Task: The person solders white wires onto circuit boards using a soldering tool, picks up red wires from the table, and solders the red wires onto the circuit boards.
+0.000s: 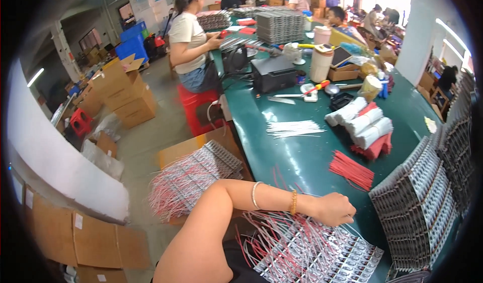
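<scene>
One hand, the left hand [332, 210], is in view; the right hand is out of sight. The left fingers [348, 213] are curled in, fingertips turned away, and whether they grip one of the thin wires beside them I cannot tell. Below the hand lies the panel of small boards [352, 260] with red and white wires, partly covered by the forearm and cut off by the lower edge. At the far right, stacked panels [412, 205] run into the dark rim.

The green surface [241, 114] carries loose white wires [294, 128], red wires [352, 170], tied white bundles [372, 124] and a black printer [274, 74]. Beyond it a person [188, 41] sits on a red stool [196, 107]; people farther back are blurred.

The surface's left edge runs up beside a carton topped with wired panels [201, 169]. A broad green stretch shows between the white wires and the forearm, narrowing rightward between red wires and stacked panels.
</scene>
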{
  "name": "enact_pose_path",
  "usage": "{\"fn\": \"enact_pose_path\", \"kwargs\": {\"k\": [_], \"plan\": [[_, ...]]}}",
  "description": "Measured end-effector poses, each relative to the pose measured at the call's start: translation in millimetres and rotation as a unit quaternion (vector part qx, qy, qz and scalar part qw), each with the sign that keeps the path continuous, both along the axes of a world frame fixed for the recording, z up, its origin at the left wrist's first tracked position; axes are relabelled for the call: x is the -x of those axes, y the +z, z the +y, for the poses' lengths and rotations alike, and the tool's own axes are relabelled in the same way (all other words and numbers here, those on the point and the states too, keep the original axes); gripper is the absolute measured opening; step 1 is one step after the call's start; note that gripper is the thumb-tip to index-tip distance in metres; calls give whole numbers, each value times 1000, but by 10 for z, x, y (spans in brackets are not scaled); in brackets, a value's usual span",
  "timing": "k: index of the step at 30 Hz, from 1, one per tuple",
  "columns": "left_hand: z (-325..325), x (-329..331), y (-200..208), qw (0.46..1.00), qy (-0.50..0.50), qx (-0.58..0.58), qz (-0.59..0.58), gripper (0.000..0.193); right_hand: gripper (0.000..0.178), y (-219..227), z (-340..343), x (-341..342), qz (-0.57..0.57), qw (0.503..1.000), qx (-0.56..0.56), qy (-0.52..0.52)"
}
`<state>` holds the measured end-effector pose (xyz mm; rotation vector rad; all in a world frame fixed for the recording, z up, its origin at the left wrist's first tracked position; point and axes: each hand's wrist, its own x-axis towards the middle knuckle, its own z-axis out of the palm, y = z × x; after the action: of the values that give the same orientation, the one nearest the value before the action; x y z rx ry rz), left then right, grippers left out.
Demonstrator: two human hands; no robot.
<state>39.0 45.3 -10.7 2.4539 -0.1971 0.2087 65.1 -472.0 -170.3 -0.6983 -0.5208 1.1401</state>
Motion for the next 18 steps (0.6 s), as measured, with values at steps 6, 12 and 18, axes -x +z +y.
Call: {"fn": "enact_pose_path", "kwargs": {"k": [6, 12, 18], "plan": [[-59, 93, -11, 998, 3, 31, 47, 20, 37, 273, 214, -46, -37, 991, 131, 9], [-69, 84, -19, 999, -7, 39, 26, 20, 31, -138, 668, -357, -138, 990, -10, -26], [-65, 61, -59, 999, 17, 23, 26, 19, 27, 29, 1024, -342, -271, 904, -328, -50]]}}
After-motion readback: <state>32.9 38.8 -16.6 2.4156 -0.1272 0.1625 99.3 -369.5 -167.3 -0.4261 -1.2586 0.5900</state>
